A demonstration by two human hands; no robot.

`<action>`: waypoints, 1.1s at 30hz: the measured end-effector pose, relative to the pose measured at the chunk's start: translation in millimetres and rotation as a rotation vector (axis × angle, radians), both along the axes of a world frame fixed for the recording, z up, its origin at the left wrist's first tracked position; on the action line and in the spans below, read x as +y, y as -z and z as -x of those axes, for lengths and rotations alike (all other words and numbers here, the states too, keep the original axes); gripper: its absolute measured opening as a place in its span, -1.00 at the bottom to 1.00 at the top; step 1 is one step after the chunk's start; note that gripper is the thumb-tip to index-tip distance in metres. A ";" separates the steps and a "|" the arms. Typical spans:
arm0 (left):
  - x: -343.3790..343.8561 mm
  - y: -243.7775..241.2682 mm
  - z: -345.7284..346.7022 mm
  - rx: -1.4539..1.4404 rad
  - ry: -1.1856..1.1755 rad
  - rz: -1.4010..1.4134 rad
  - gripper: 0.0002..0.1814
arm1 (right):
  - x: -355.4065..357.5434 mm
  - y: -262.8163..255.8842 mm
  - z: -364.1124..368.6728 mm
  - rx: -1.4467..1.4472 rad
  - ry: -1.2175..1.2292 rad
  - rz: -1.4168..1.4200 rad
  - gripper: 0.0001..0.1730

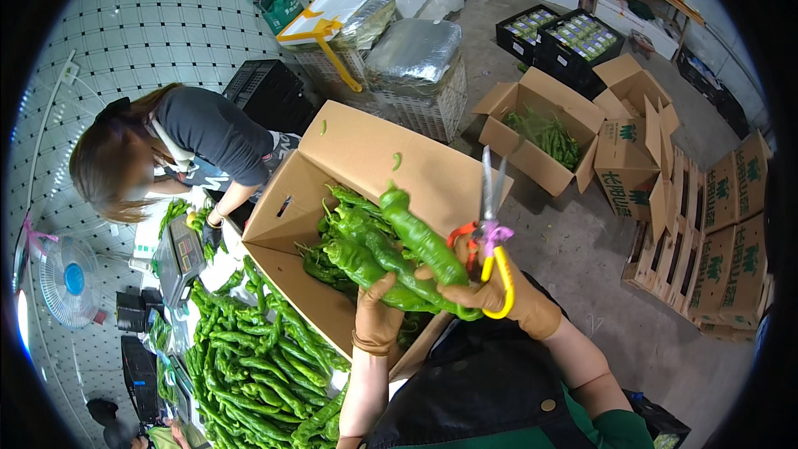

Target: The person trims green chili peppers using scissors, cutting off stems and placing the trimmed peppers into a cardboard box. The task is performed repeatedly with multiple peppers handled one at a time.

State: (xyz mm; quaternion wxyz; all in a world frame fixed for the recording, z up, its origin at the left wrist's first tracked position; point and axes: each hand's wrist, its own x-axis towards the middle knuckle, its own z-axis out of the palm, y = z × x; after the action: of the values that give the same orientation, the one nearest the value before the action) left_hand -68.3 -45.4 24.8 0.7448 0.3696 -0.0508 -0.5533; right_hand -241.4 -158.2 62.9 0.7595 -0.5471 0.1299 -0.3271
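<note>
Both hands wear tan rubber gloves above an open cardboard box (374, 131). In my left hand (379, 312) are long green peppers (361, 265), gripped at their lower ends. My right hand (499, 290) holds another long green pepper (424, 237) by its lower end, together with scissors (489, 231) that have red and yellow handles, a purple tie and parted blades pointing away from me. More green peppers (321, 262) lie inside the box. Left of the box, a big heap of long green peppers (255, 362) covers the table.
Across the table a co-worker (212, 131) leans beside a weighing scale (181, 259). Cardboard boxes (542, 131), one with green peppers, and black crates (580, 37) stand on the floor. A wooden pallet (667, 262) bears stacked cartons at right. Another person's hand (179, 433) shows lower left.
</note>
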 end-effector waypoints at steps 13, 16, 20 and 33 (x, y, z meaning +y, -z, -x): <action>19.7 41.1 1.9 0.086 0.128 0.179 -0.56 | 19.4 -8.5 -9.9 0.379 0.028 0.677 -0.66; 11.0 40.6 8.7 -0.004 0.138 0.130 -0.25 | 20.6 -11.6 -10.1 0.412 0.010 0.866 -0.73; 6.8 25.3 17.6 0.241 0.154 0.240 -0.24 | 25.2 -9.6 -13.2 0.467 0.033 1.033 -0.77; 14.0 10.0 -12.4 0.397 0.000 0.325 -0.25 | 15.8 -16.2 -7.7 0.240 0.154 0.517 -0.57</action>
State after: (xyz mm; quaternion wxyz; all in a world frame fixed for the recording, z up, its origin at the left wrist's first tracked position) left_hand -55.9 -31.4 14.8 0.7898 0.1291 0.0083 -0.5996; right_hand -233.7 -142.3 79.2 0.5470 -0.7457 0.1723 -0.3391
